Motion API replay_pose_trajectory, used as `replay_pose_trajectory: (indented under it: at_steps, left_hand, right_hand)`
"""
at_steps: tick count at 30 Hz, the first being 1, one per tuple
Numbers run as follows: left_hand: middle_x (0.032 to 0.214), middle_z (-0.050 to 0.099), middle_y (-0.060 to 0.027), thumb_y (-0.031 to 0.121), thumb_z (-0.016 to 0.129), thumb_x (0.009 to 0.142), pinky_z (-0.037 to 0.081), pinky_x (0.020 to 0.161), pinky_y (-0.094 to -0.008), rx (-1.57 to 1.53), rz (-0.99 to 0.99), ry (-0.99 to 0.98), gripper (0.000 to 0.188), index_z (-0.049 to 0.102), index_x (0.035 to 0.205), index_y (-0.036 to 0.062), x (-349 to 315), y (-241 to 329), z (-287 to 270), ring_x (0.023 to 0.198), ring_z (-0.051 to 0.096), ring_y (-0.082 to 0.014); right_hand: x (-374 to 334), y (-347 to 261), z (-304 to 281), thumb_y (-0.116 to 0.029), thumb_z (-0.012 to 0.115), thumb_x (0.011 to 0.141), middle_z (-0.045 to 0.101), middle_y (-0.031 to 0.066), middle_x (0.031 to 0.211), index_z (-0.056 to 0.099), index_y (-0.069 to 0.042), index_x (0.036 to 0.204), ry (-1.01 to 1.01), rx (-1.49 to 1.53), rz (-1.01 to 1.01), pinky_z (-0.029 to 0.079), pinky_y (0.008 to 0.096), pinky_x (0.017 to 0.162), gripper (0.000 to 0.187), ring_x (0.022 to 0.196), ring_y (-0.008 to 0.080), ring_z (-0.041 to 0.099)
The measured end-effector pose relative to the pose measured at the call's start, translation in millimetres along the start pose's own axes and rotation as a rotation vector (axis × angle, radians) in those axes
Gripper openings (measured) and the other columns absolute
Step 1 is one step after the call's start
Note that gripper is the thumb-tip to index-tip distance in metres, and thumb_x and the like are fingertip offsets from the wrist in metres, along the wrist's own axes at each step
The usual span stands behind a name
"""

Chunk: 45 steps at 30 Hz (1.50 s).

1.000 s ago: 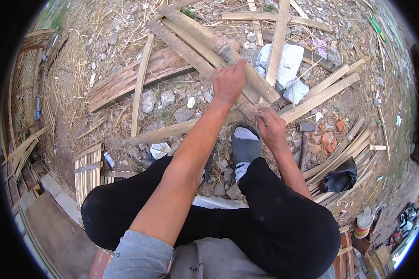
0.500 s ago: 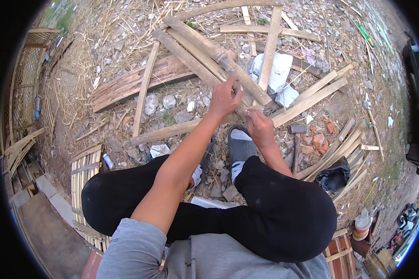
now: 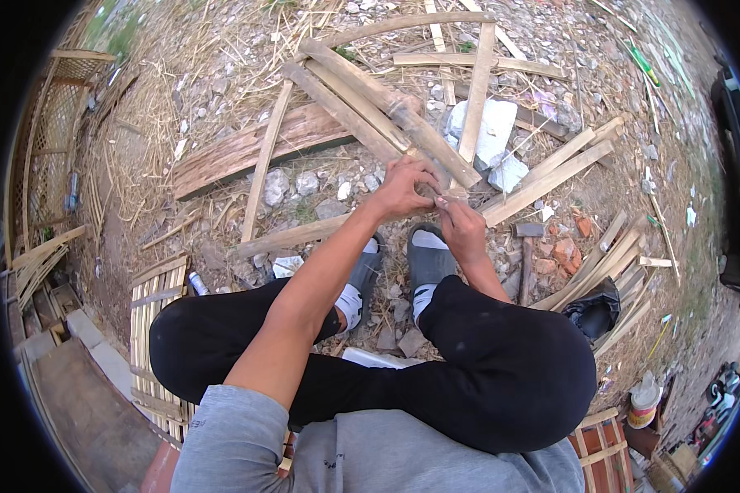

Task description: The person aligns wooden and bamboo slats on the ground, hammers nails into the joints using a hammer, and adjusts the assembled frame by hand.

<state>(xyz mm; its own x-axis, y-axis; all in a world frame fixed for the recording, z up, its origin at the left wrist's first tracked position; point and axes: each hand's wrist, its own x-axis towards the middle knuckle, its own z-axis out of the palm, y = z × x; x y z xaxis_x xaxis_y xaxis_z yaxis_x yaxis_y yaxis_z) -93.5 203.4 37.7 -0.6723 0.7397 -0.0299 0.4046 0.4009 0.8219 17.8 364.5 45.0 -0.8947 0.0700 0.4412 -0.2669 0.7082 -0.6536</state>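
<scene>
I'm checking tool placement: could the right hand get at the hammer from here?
Probably yes: the hammer lies just to the right of the right hand, with nothing seen lying over it, though that hand is close against the left hand.

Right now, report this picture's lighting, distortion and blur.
Head view: soft daylight, no hard shadows; head view edges: fisheye stretching, the tan latticed panel looking bowed at far left; head view centre: bare left hand and bare right hand fairly clear, though fine finger detail is hard to read.
</scene>
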Motion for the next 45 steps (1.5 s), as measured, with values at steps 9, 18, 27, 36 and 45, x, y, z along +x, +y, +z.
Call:
replay_pose_trajectory:
  at_steps: [9,18,27,36,45]
  left_hand:
    - [0.111,0.068,0.0073,0.032,0.083,0.066,0.025,0.107,-0.0419,0.033,-0.002,0.068,0.017,0.08,0.081,0.024,1.2,-2.7,7.8,0.12,0.049,-0.0216]
    - [0.102,0.069,0.0056,0.032,0.083,0.07,0.024,0.108,-0.0437,0.037,-0.061,0.059,0.017,0.079,0.084,0.0215,-0.7,-2.7,7.1,0.122,0.047,-0.022]
    - [0.1,0.07,0.0057,0.031,0.084,0.069,0.021,0.109,-0.0427,0.019,-0.089,0.041,0.019,0.079,0.083,0.0186,2.6,-1.9,6.8,0.124,0.044,-0.0227]
    - [0.1,0.07,0.0069,0.034,0.086,0.069,0.02,0.11,-0.043,0.008,-0.089,0.054,0.019,0.079,0.08,0.0194,1.1,-5.6,6.7,0.126,0.043,-0.0228]
    - [0.1,0.07,0.0077,0.032,0.087,0.067,0.022,0.109,-0.0433,0.026,-0.062,0.064,0.019,0.079,0.081,0.0217,-0.6,-4.1,7.0,0.124,0.046,-0.0225]
  right_hand:
    - [2.1,-2.9,-1.2,0.002,0.073,0.082,0.069,0.0119,0.097,0.069,0.001,0.092,0.025,0.056,0.031,0.056,0.0356,0.066,0.011,0.077,0.0295,0.07]
    - [-24.7,-9.6,-37.1,-0.002,0.071,0.085,0.065,0.0181,0.111,0.067,-0.001,0.108,0.132,-0.063,0.204,0.052,0.0417,0.084,0.023,0.101,0.0348,0.065]
    - [-154.4,29.5,-102.5,-0.024,0.069,0.088,0.054,0.0232,0.119,0.051,0.002,0.124,-0.012,-0.703,0.904,0.041,0.0509,0.094,0.048,0.11,0.0442,0.051]
    - [-148.6,47.4,-122.1,-0.026,0.065,0.092,0.062,0.0256,0.097,0.055,0.004,0.118,-0.145,-0.534,1.002,0.048,0.051,0.078,0.04,0.091,0.0442,0.063]
    - [-64.4,-28.7,-123.2,-0.027,0.067,0.094,0.063,0.0216,0.076,0.059,0.004,0.104,-0.268,0.13,0.981,0.046,0.044,0.066,0.034,0.067,0.0374,0.06]
